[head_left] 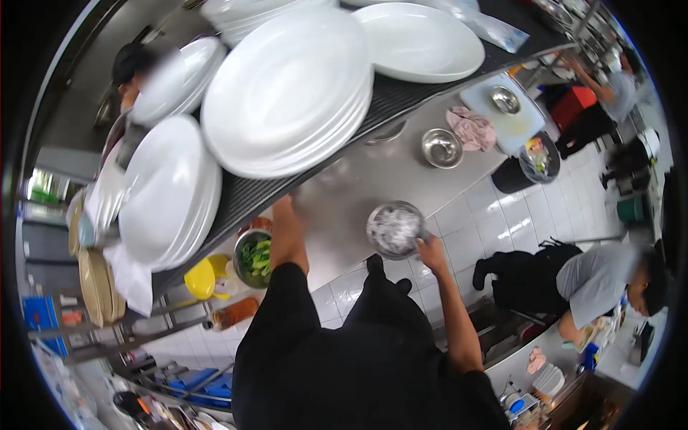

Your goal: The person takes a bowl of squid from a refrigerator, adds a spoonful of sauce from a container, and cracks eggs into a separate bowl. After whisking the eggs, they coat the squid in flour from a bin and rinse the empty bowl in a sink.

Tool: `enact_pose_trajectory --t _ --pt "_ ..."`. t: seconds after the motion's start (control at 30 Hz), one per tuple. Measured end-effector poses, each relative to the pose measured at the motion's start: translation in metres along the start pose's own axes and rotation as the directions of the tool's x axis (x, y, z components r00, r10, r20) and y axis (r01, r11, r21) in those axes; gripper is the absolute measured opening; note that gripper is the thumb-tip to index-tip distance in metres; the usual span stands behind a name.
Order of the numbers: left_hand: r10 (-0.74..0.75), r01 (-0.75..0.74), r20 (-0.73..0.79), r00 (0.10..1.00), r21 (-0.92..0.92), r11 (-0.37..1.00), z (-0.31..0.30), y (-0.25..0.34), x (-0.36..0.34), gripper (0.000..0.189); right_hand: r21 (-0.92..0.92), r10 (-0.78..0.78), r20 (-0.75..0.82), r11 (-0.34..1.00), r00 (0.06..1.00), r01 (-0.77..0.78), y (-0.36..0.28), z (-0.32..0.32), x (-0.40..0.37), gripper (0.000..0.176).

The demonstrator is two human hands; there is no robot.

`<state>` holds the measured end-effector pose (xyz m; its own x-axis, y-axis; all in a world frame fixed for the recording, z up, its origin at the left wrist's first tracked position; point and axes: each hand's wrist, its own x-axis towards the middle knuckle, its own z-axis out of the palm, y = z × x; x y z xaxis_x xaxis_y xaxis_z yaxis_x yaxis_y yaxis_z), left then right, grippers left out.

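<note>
My right hand (431, 252) is closed on the rim or handle of a round metal bowl (395, 229) with white, blurred contents, at the edge of the steel counter (337, 208). My left arm reaches forward over the counter, and my left hand (284, 203) is mostly hidden under the shelf edge, its fingers out of sight. Beside that arm stands a metal bowl of green leafy vegetables (256, 259), with a container of reddish contents (256, 225) behind it. A smaller steel bowl (442, 148) sits farther back on the counter.
Stacked white plates (287, 86) fill the shelf (247, 197) overhead. A pink cloth (471, 129) and cutting board (505, 118) lie back right, near a black bin (512, 175). A yellow container (201, 278) and bottle (235, 313) are left. Other people stand right and back left.
</note>
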<state>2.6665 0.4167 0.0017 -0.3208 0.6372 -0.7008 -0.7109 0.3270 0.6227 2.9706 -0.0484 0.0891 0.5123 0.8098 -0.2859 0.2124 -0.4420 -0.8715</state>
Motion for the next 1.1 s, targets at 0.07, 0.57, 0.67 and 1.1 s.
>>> enact_pose_trajectory --t 0.07,0.57,0.67,1.1 --pt "0.064 -0.065 0.056 0.996 0.001 0.998 0.003 0.008 -0.004 0.046 -0.142 -0.174 -0.002 0.975 0.985 0.172 0.001 0.038 0.04 0.027" --pt "0.167 -0.239 0.319 0.933 0.203 0.95 -0.098 -0.091 -0.275 0.02 0.042 0.219 0.57 0.955 0.792 -0.294 -0.061 0.105 0.183 0.044" --pt "-0.095 -0.042 0.347 0.933 0.367 0.929 -0.123 -0.158 -0.29 0.023 0.049 0.066 0.589 0.992 0.805 -0.118 -0.015 0.015 0.209 0.039" --pt "-0.184 0.214 -0.128 0.975 0.285 0.935 -0.038 -0.344 -0.39 0.039 0.4 0.24 0.174 0.869 0.955 -0.291 0.174 -0.401 0.278 0.04"
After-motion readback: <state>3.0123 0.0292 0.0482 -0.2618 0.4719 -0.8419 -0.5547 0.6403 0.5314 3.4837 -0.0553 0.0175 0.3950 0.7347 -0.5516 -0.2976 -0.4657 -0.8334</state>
